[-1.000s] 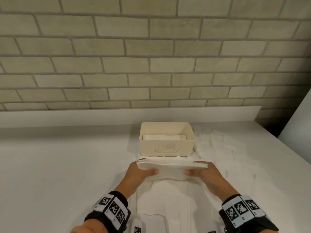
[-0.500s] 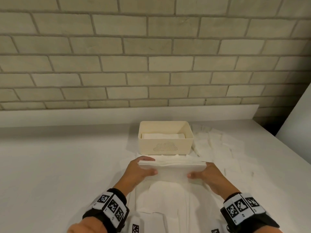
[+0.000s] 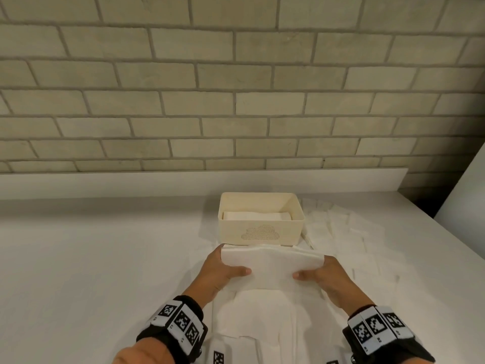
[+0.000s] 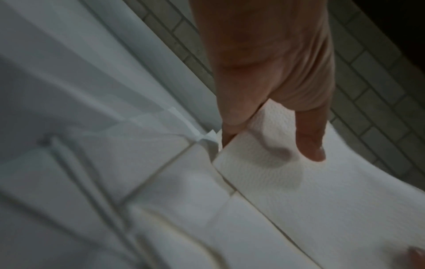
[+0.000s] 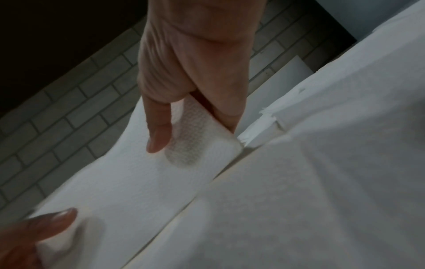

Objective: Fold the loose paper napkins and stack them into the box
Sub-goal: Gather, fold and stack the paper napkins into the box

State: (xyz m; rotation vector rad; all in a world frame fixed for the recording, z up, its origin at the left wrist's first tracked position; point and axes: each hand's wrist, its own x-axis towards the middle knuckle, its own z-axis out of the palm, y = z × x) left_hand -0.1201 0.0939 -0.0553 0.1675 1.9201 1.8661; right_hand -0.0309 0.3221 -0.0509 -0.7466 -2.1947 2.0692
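Note:
A folded white paper napkin [image 3: 271,266] is held just above the table, in front of the cream box [image 3: 261,233]. My left hand [image 3: 223,269] pinches its left end, thumb on top and fingers underneath. My right hand [image 3: 319,274] pinches the right end the same way. In the left wrist view my left thumb presses the napkin [image 4: 287,182]; in the right wrist view my right thumb lies on the napkin [image 5: 142,178]. Inside the box lies a stack of folded napkins [image 3: 256,216]. More loose napkins [image 3: 265,319] lie flat under my hands.
Several loose napkins [image 3: 343,232] are spread on the white table [image 3: 91,258] to the right of the box. A brick wall [image 3: 236,101] with a white ledge runs behind the box. A white panel [image 3: 469,195] stands at the far right.
Both hands have tilted the held napkin so its top face shows more, and it sits slightly lower and nearer me. The box has not moved.

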